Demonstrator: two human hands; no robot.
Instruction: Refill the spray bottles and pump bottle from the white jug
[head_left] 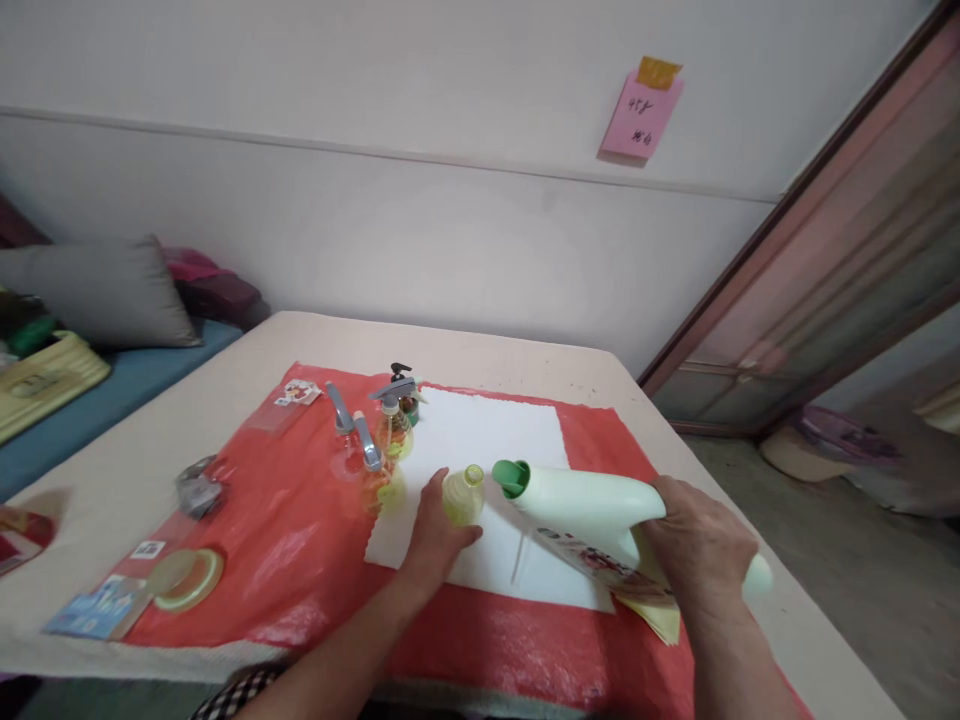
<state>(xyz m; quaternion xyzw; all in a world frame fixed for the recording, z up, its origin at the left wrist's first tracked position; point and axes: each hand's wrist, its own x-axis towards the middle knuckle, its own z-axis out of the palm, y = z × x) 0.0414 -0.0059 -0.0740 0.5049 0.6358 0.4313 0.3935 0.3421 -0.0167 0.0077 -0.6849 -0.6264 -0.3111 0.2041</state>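
My left hand (435, 535) is wrapped around a small see-through yellowish bottle (463, 496) with an uncapped mouth, above a white sheet (487, 430). In my right hand (701, 540) is a large pale green detergent bottle (592, 500), gripped by its handle and tipped on its side. Its dark green spout (511, 478) points left at the small bottle's mouth, a short gap apart. No stream of liquid can be made out between them. A rounded pale green piece (759, 577) shows beyond my right wrist; whether it belongs to the detergent bottle I cannot tell.
Several small bottles with grey trigger tops (367, 440) and a black pump top (400, 371) stand left of the sheet. A thin stick (519, 558) lies on it. The red cloth (285, 530) bears a round lid (189, 580), crumpled plastic (200, 487) and packets (101, 606).
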